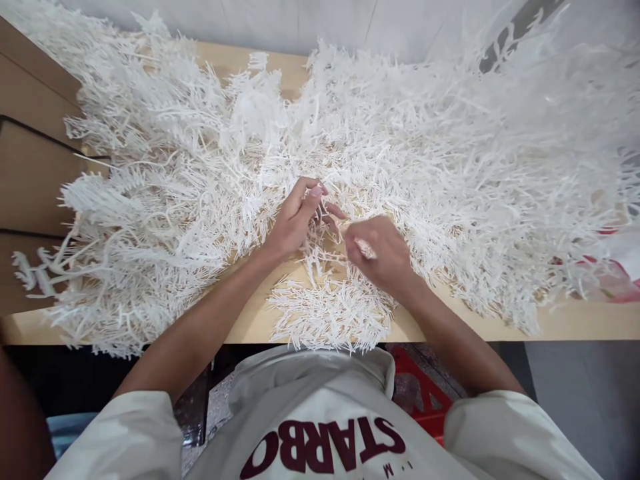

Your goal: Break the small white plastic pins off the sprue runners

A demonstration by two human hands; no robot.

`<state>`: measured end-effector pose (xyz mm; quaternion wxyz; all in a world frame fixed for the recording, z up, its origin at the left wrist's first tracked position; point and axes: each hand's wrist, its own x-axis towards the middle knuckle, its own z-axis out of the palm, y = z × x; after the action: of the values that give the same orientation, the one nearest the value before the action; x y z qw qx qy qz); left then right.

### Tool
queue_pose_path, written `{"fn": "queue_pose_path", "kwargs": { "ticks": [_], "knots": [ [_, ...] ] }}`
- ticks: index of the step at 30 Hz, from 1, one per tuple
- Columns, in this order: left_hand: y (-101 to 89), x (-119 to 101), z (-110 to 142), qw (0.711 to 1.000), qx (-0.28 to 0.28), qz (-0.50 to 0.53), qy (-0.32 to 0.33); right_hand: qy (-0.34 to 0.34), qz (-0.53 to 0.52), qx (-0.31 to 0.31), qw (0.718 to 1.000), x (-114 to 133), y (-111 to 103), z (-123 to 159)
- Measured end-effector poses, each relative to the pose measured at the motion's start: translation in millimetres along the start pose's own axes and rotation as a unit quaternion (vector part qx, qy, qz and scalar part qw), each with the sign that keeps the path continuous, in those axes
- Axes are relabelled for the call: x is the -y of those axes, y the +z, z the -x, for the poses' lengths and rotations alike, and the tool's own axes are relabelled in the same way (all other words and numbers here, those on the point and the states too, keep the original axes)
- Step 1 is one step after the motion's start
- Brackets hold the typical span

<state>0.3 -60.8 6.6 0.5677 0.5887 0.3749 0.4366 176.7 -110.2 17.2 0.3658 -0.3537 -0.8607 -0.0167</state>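
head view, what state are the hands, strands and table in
left hand: partly closed, pinching white strands
right hand: curled closed, contents unclear
large strand heap: loose, tangled, spread wide
front pile: loose, short pieces
table: mostly covered

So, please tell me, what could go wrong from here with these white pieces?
The small pile reaches the front edge of the table, so some of it could fall off. Also, the left hand holds thin white pieces close to the big heap, so they might get tangled with it.
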Motion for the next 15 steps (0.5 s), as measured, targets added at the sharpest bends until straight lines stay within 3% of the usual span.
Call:
{"fn": "queue_pose_path", "kwargs": {
  "ticks": [2,3,5,7,9,15],
  "knots": [
    [0.4,-1.3,0.3,1.0,-0.013,0.001,0.01,0.13,0.048,-0.041,0.99,-7.9,-2.9,-5.5],
    [1.0,-2.3,0.6,1.0,-0.021,0.001,0.016,0.164,0.056,-0.041,0.984,-10.1,-4.0,-7.6],
    [2.8,-4.8,1.5,0.999,-0.035,-0.001,0.027,0.165,0.044,0.02,0.985,-10.5,-4.0,-9.2],
    [4.7,-7.6,2.6,0.999,-0.042,-0.004,0.034,0.122,0.024,0.103,0.987,-7.1,-0.8,-7.7],
    [5.6,-9.7,3.4,0.998,-0.044,-0.007,0.037,0.102,0.02,0.146,0.984,-3.4,4.0,-4.9],
    [1.3,-12.8,2.3,0.997,-0.052,-0.006,0.053,0.21,-0.056,0.108,0.97,-3.5,7.1,-4.9]
  ]
}}
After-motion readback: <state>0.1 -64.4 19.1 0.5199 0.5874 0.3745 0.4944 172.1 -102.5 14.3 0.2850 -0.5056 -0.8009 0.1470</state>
